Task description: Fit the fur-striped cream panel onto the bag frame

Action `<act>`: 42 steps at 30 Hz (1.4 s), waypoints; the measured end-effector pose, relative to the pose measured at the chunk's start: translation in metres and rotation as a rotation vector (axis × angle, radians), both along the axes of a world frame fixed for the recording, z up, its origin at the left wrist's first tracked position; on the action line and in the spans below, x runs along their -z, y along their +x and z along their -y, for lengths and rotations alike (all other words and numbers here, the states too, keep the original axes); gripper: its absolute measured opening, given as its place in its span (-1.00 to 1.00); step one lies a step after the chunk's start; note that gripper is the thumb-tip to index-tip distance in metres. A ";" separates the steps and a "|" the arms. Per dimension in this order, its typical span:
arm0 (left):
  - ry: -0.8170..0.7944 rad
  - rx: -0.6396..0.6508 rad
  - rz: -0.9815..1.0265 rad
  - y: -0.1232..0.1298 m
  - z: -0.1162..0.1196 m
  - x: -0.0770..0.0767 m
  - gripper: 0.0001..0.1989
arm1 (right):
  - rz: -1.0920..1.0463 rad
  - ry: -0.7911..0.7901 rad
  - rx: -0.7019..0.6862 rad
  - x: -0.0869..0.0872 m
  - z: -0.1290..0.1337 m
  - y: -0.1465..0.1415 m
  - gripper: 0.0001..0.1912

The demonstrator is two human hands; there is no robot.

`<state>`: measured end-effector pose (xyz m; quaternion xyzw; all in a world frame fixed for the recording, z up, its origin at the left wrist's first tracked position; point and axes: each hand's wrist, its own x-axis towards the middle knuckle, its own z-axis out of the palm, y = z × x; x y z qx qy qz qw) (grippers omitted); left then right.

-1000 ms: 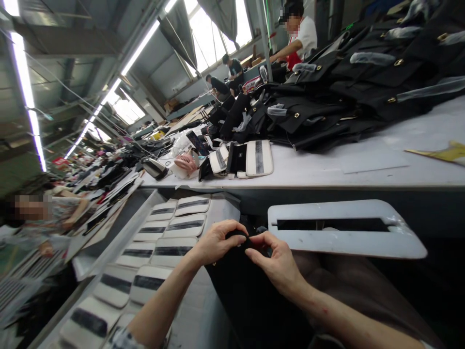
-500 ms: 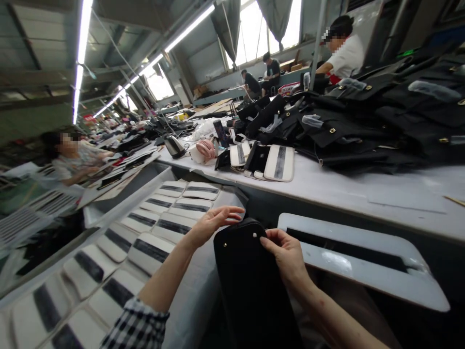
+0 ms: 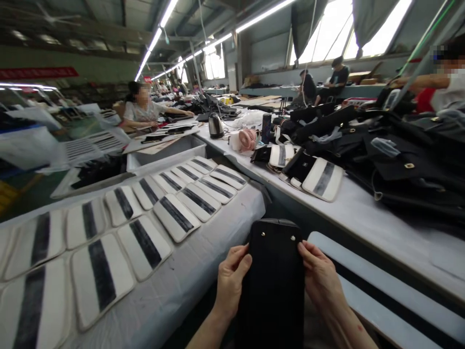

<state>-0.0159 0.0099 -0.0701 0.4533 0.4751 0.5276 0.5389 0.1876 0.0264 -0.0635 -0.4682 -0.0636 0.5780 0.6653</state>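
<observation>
Left hand and right hand grip the side edges of a black, round-topped bag panel, held upright in the middle of my remote view, both hands closed narrowly on it. Two small pale metal studs already sit near its top edge (all the progress I can read from this feed); its lower end runs out of frame, so I cannot tell what is left there. To the left, white padded panels with black stripes lie in rows on a grey cloth-covered table. To the right sits a white board with a long dark slot. Beyond it, black bags with metal clasps lie heaped, and nothing stands between the hands and the panel.
</observation>
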 end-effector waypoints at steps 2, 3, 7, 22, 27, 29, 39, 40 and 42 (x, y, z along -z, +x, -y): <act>0.067 -0.014 -0.118 -0.001 -0.003 -0.008 -0.71 | 0.011 -0.011 -0.008 0.002 -0.001 0.001 -0.54; 0.100 -0.030 -0.177 -0.001 -0.003 -0.012 -0.73 | 0.011 -0.013 -0.014 0.002 -0.001 0.001 -0.54; 0.178 -0.100 -0.353 0.002 -0.002 -0.019 -0.79 | 0.006 -0.021 -0.013 -0.006 0.002 -0.003 -0.50; 0.073 -0.109 -0.374 0.011 -0.014 -0.028 -0.67 | 0.373 0.210 -0.045 -0.017 0.018 -0.011 -0.64; 0.004 -0.033 -0.331 0.004 -0.018 -0.030 -0.59 | 0.592 0.231 0.007 -0.033 0.022 -0.017 -0.63; 0.002 -0.012 -0.326 0.006 -0.018 -0.037 -0.58 | 0.694 0.253 0.027 -0.037 0.023 -0.018 -0.65; 0.021 -0.020 -0.260 0.014 -0.019 -0.054 -0.48 | 0.801 0.248 -0.011 -0.045 0.031 -0.015 -0.66; 0.055 -0.030 -0.295 0.013 -0.021 -0.054 -0.43 | 0.780 0.265 -0.025 -0.047 0.032 -0.015 -0.66; 0.159 -0.034 -0.407 0.011 -0.026 -0.053 -0.40 | 0.723 0.306 -0.050 -0.049 0.034 -0.013 -0.65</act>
